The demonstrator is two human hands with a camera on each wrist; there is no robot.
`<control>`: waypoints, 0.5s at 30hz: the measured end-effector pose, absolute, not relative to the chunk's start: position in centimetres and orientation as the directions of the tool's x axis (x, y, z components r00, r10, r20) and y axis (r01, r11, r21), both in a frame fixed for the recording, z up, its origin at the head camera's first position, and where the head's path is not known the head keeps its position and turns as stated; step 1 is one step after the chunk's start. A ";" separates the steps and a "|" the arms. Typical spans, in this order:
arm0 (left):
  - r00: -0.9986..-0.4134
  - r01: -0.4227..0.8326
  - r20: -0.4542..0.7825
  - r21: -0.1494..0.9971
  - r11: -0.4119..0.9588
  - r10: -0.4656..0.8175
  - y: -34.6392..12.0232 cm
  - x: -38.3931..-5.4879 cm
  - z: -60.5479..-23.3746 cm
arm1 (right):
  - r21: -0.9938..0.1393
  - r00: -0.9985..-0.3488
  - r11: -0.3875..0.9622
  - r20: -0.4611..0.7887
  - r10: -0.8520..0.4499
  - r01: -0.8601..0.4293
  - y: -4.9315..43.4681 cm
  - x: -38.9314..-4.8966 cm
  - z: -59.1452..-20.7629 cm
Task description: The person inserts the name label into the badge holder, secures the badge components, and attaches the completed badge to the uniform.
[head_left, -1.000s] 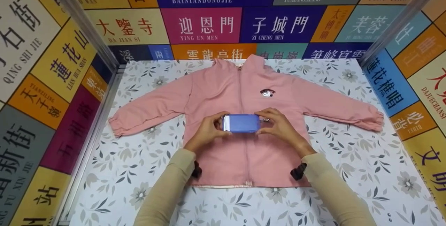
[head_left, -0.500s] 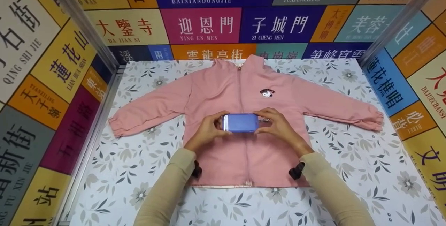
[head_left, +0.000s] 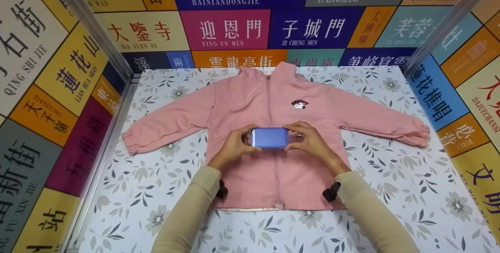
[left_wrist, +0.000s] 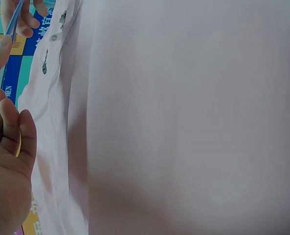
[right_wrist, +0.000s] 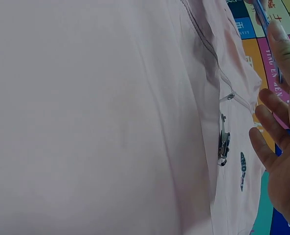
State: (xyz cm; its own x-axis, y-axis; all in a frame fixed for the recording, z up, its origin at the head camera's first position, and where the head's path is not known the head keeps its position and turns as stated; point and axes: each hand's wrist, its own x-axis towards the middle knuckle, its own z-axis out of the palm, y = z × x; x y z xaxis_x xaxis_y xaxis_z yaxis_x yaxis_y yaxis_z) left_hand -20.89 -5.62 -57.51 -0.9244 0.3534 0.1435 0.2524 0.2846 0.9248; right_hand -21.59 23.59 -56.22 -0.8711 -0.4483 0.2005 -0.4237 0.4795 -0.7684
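Note:
Both hands hold a phone (head_left: 269,138) sideways, its blue face towards the head camera and a pale strip at its left end. My left hand (head_left: 236,145) grips the left end with thumb below and fingers above. At the other end my right hand (head_left: 310,139) pinches it the same way. The wrist views show the phone (left_wrist: 12,29) thin and edge-on. Beneath it a pink zip jacket (head_left: 242,100) lies spread flat, sleeves out, with a small printed badge (head_left: 300,104) on the chest. A small metal item (right_wrist: 224,139) lies on the jacket.
A white table (head_left: 156,221) with grey leaf print carries the jacket. Upright panels with colourful Chinese place-name signs (head_left: 230,29) enclose the back and both sides. Metal posts (head_left: 441,26) stand at the back corners. Dark straps (head_left: 331,191) circle the wrists.
The phone and right hand have shifted very slightly left. Both hands keep the same hold, and the jacket lies as before.

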 end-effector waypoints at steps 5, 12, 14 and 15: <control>-0.925 0.250 0.145 0.929 0.274 0.351 -5.7 -21.0 -57.7 | -0.787 -0.875 0.463 0.192 -0.445 -0.408 23.6 -21.5 -56.4; -0.919 0.277 0.160 0.914 0.298 0.361 -5.9 -21.0 -57.7 | -0.851 -0.889 0.410 0.134 -0.437 -0.329 23.6 -21.2 -56.4; -0.917 0.281 0.163 0.911 0.300 0.365 -6.0 -21.1 -57.6 | -0.856 -0.891 0.410 0.117 -0.439 -0.314 23.5 -21.0 -55.9; -0.917 0.281 0.163 0.912 0.300 0.365 -6.0 -21.1 -57.6 | -0.859 -0.891 0.407 0.115 -0.439 -0.311 23.3 -20.8 -55.4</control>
State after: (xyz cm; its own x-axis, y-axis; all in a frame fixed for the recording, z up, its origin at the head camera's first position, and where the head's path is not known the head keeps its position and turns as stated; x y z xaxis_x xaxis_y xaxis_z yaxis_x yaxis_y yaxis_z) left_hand -21.07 -5.96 -57.58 -0.9166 0.3652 0.1627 0.2813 0.2997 0.9116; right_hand -20.76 23.35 -55.35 -0.8909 -0.4393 0.1150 -0.3113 0.4065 -0.8590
